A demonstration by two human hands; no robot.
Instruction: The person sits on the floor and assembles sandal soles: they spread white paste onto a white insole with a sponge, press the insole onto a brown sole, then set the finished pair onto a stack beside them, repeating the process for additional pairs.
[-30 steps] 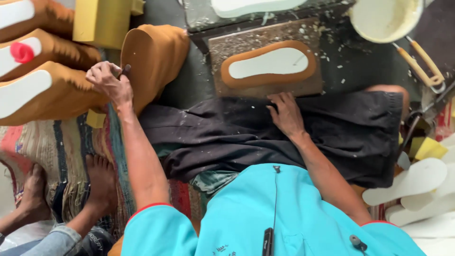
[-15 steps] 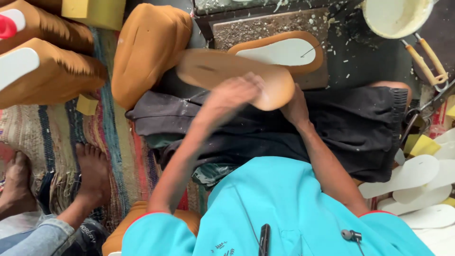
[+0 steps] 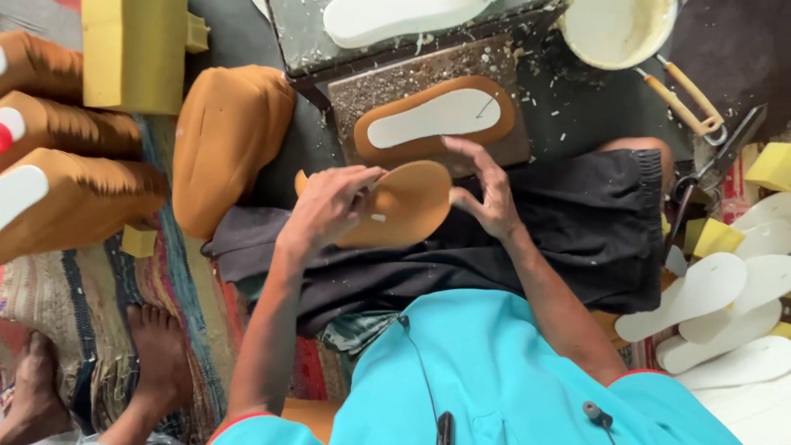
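My left hand [image 3: 334, 206] grips a tan sole-shaped leather piece [image 3: 404, 206] over my lap. My right hand [image 3: 486, 194] touches the same piece at its right end, fingers spread. Just beyond them a white insole [image 3: 437, 119] lies glued on a tan piece [image 3: 494, 132] on a gritty work board [image 3: 362, 95]. A stack of tan sole pieces [image 3: 227, 140] stands to the left of my left hand.
More stacks of tan pieces [image 3: 74, 206] and yellow foam blocks [image 3: 132, 49] are at far left. A white bowl [image 3: 618, 29], a brush [image 3: 684, 99], scissors [image 3: 709, 177] and white insoles [image 3: 709, 297] lie at right. Another person's bare feet [image 3: 156, 363] rest at lower left.
My left hand took a tan piece off the left stack and carried it over my lap. My right hand lifted from my lap to meet its right end.
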